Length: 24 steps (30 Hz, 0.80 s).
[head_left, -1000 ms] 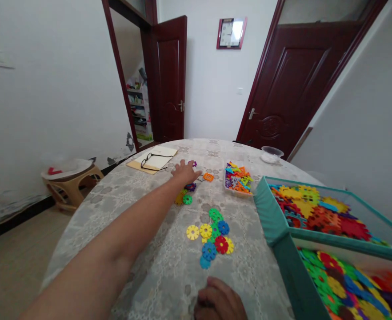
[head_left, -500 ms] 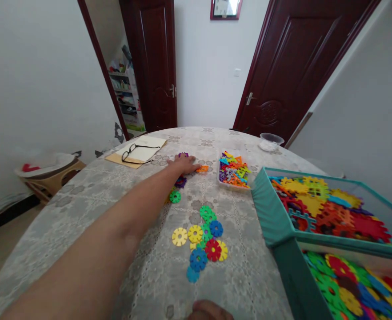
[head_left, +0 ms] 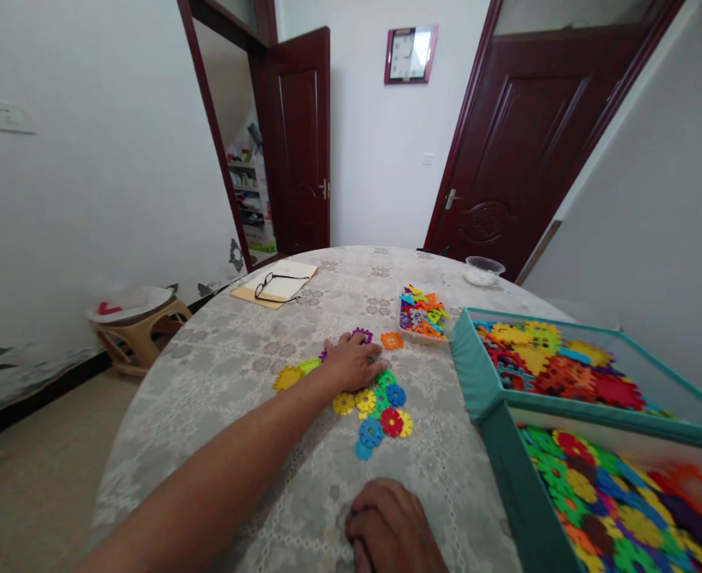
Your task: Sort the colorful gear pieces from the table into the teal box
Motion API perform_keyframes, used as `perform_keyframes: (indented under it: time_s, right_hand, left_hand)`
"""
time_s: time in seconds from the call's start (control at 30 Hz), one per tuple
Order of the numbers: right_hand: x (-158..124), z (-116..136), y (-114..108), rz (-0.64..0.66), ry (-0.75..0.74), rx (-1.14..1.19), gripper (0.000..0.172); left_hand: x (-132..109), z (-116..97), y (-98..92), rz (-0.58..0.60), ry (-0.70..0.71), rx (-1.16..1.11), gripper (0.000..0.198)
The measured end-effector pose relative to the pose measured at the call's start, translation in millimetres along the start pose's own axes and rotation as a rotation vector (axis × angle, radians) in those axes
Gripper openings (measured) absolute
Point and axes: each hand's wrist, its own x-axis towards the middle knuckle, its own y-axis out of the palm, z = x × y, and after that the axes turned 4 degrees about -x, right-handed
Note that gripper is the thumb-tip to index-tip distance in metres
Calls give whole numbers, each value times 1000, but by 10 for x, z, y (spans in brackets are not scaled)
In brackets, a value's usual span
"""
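My left hand (head_left: 354,362) reaches over the tablecloth with its fingers spread, palm down. It partly covers a group of plastic building pieces. A purple toothed piece (head_left: 361,335) shows at its fingertips, and a yellow gear-shaped piece (head_left: 287,378) lies left of the wrist. An orange square frame piece (head_left: 392,341) is just beyond the fingers. Close to the thumb lie notched discs, among them a red disc (head_left: 391,422), a blue disc (head_left: 371,433) and a yellow disc (head_left: 344,404). My right hand (head_left: 394,527) rests near the front with curled fingers; nothing shows in it.
A clear tub (head_left: 423,335) of small colourful pieces stands beyond the discs. On the right is a teal two-part box (head_left: 483,423) of larger pieces and discs. Black glasses (head_left: 276,287) lie on paper (head_left: 294,270) at far left. A clear bowl (head_left: 485,267) sits at the far edge.
My left hand has drawn back nearer to the discs, leaving the orange square piece uncovered. The view has tilted upward, and more of my right hand shows.
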Motion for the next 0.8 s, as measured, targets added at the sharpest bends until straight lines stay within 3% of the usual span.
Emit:
perform_keyframes:
  time_s: [0.23,0.37,0.47,0.6,0.7,0.8]
  right_hand:
    - [96,172,-206,79,29,74,32]
    - [83,222,-239,91,92,92,29]
    - [93,228,-262,84,102,122,27]
    - [109,236,-275,87,131,122,24]
    - [105,230,-259,94,144,116,23]
    - [90,206,-233,89,150,127,23]
  left_hand:
    - [-829,-297,2,-9,89,-4,50]
    - [-1039,-431,-54,-40,114,0,50]
    - [-937,-511,-145,-93,103,26,49]
    - [-481,-565,-190,-101,56,65,51]
    - [-91,-572,-93,-75,17,69,62]
    - [155,-574,49,-21,23,71,69]
